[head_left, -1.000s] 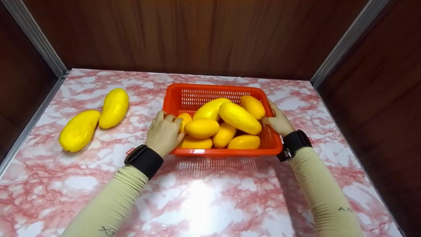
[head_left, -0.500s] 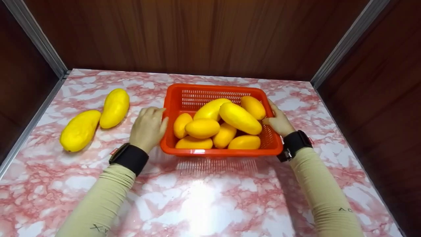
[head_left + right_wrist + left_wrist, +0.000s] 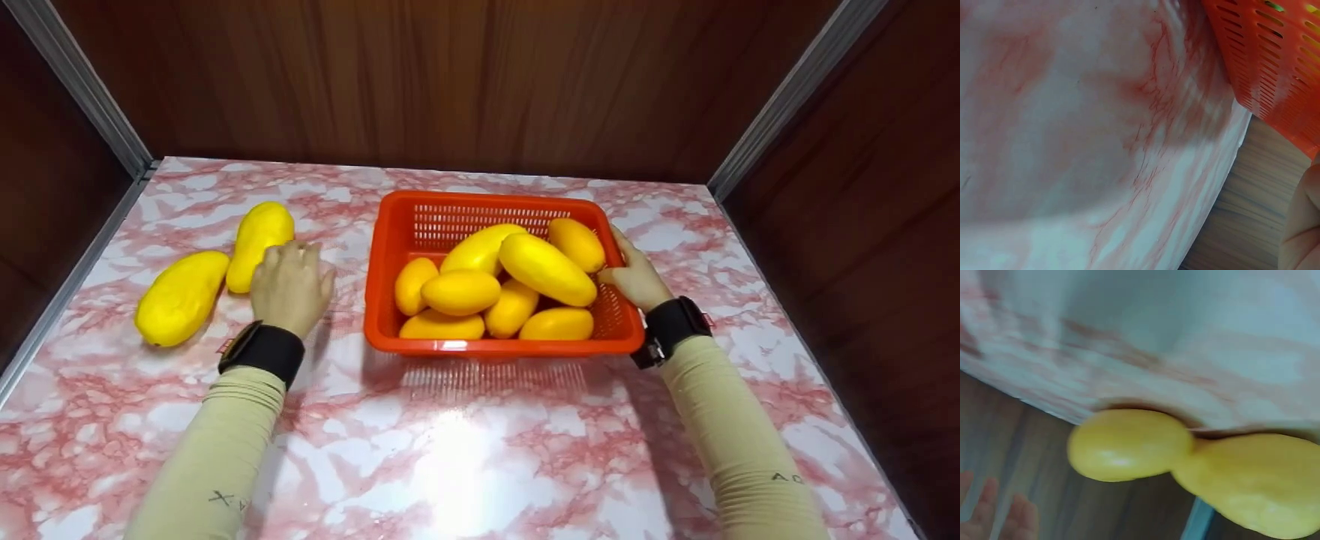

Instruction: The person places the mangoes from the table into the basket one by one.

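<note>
Two yellow mangoes lie on the marbled table in the head view, a far one [image 3: 259, 244] and a nearer, broader one [image 3: 182, 298], touching end to end. My left hand [image 3: 292, 289] hovers just right of the far mango with nothing in it. Its loose fingers [image 3: 1019, 517] are apart from that mango [image 3: 1129, 445] in the left wrist view. An orange-red slotted basket [image 3: 379, 300] holds several mangoes, among them a long one [image 3: 547, 270] on top. My right hand [image 3: 637, 277] grips the basket's right rim, thumb over the inside; its outer fingers are partly hidden.
The pink-and-white marbled table [image 3: 337, 450] carries everything. A brown wood-grain panel [image 3: 450, 90] closes the back, with more panels at both sides. The basket's slotted wall [image 3: 1266, 62] fills the upper right corner of the right wrist view.
My left hand has drawn out of the basket, where its fingers were at a small mango, and moved left to the loose mangoes. The right hand and basket have stayed put.
</note>
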`<action>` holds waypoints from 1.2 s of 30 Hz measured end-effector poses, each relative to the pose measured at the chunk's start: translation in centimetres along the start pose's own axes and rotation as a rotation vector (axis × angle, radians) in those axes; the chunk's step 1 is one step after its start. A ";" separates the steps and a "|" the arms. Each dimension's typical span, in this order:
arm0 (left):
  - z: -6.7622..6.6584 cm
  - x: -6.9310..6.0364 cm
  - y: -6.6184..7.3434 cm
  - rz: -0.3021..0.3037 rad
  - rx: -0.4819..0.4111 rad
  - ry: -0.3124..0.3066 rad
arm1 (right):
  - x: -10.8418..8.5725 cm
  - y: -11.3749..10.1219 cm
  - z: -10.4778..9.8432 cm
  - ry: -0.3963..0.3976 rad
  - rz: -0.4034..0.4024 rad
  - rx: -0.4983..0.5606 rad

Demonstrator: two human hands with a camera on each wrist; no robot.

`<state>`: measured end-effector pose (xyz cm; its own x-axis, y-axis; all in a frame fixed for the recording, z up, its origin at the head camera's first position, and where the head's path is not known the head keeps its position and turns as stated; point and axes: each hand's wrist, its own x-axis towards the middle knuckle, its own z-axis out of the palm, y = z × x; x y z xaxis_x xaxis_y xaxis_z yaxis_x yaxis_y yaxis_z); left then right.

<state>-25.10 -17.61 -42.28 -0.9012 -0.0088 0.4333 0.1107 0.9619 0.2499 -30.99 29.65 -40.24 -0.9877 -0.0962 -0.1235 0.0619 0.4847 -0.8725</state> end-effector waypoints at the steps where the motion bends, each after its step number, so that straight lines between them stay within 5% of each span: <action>1: 0.1 0.1 -0.5 -0.016 0.014 -0.011 | 0.0 0.0 0.0 -0.006 -0.003 0.006; 9: 0.3 -0.3 -3.6 -0.170 0.036 -0.115 | -1.3 -1.8 0.1 -0.032 0.006 0.066; 16: 0.4 -0.8 -5.0 -0.244 0.020 -0.206 | -2.1 -3.0 0.2 -0.024 0.003 0.047; 25: 1.2 -0.9 -5.4 -0.290 -0.056 -0.245 | -2.2 -3.0 0.3 -0.015 0.019 0.032; 36: 1.5 -0.9 -5.2 -0.260 -0.013 -0.187 | -1.7 -2.4 0.1 -0.015 0.031 0.031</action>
<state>-25.52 -22.16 -45.28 -0.9612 -0.2028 0.1871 -0.1294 0.9302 0.3435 -29.43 28.53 -38.01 -0.9829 -0.0946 -0.1581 0.0976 0.4606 -0.8822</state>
